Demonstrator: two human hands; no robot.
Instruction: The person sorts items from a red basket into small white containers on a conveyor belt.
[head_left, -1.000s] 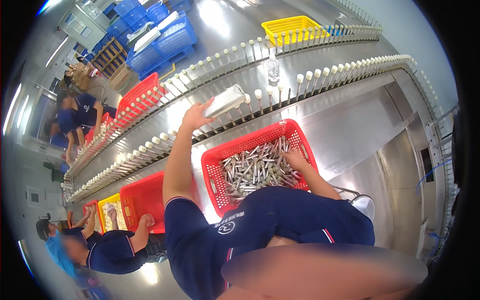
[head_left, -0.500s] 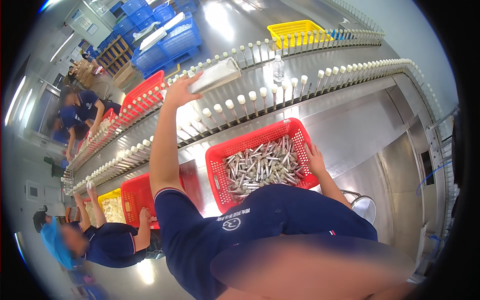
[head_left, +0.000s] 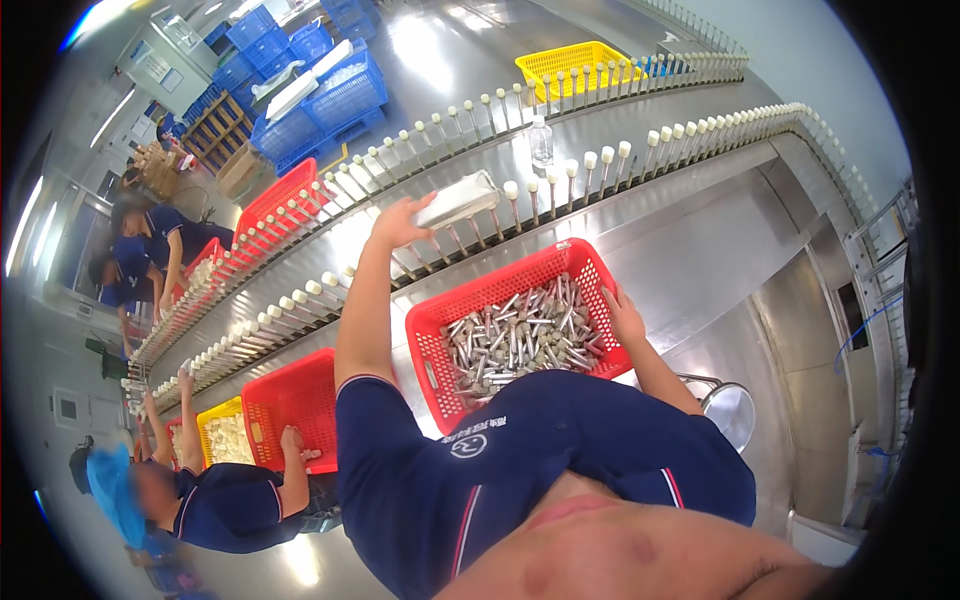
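Observation:
My left hand (head_left: 402, 222) grips the left end of a whitish oblong block (head_left: 458, 201) that looks wrapped in clear film. The block is above the near row of upright pegs with white caps (head_left: 591, 160), hiding some of them. At the basket's right side, my right hand (head_left: 624, 316) rests with its fingers over the rim. That red plastic basket (head_left: 418, 350) sits in front of my body, tilted in view. Inside lies a loose heap of small silvery metal pieces with greyish ends (head_left: 522, 335).
Behind the near row runs a second peg row (head_left: 437, 120), with a clear bottle (head_left: 541, 142) between. A yellow basket (head_left: 575, 60) stands beyond. At left, a co-worker in a blue cap (head_left: 115, 480) works beside another red basket (head_left: 290, 395). A metal pot (head_left: 728, 412) is at right.
My left hand has brought the block nearer and slightly right, down over the near peg row. My right hand stays at the basket's rim. The co-worker's arm has shifted.

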